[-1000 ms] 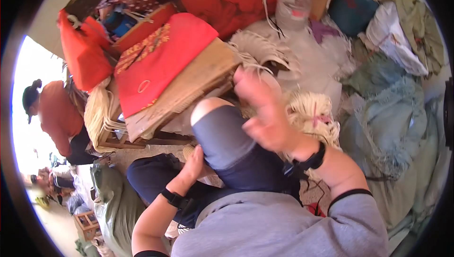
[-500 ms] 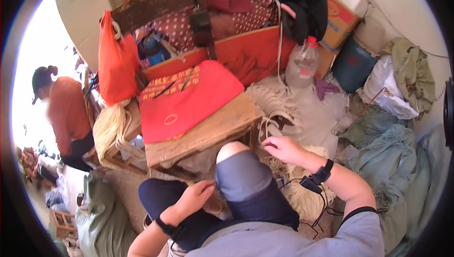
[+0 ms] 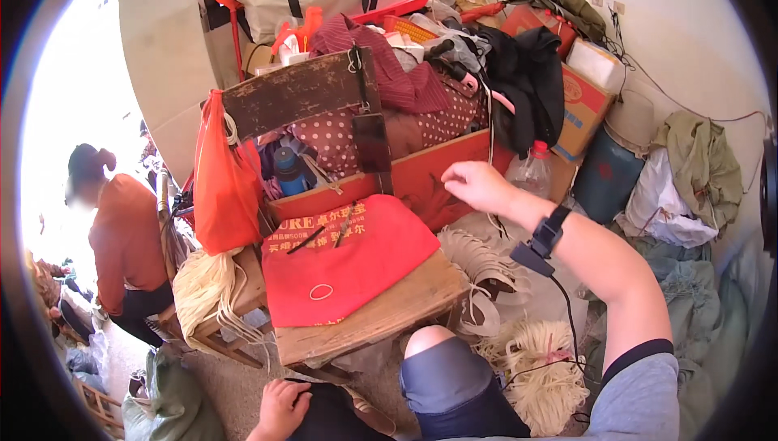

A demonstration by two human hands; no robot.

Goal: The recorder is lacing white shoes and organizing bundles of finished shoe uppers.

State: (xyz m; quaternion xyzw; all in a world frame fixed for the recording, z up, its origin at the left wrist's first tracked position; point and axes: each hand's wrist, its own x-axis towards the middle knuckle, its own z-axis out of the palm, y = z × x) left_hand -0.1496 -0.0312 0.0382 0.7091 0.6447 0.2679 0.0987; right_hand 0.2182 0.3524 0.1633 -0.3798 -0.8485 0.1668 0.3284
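My right hand (image 3: pixel 476 187) is raised in front of a red box side (image 3: pixel 413 177), its thumb and fingers drawn together; whatever is in them is too small to make out. A black strap with a small box and cable circles that wrist. Low at the front, my left hand (image 3: pixel 282 405) rests by my dark-clothed left knee with fingers curled, and anything inside is hidden. Between and beyond them a red printed cloth bag (image 3: pixel 348 267) lies on a wooden stool (image 3: pixel 381 311), carrying thin dark tools (image 3: pixel 312 238) and a pale ring (image 3: pixel 321 292).
Bundles of cream cord lie on the left stool (image 3: pixel 203 295) and beside my right knee (image 3: pixel 539 376). Curved white strips (image 3: pixel 478 263) sit right of the stool. A bottle (image 3: pixel 531 169), blue bucket (image 3: pixel 608 173) and sacks stand right. A person in orange (image 3: pixel 130 234) sits left.
My right hand has risen up and away from beside my knee. My left hand has shifted left and lower in the picture. The view has tilted up, showing more of the pile behind.
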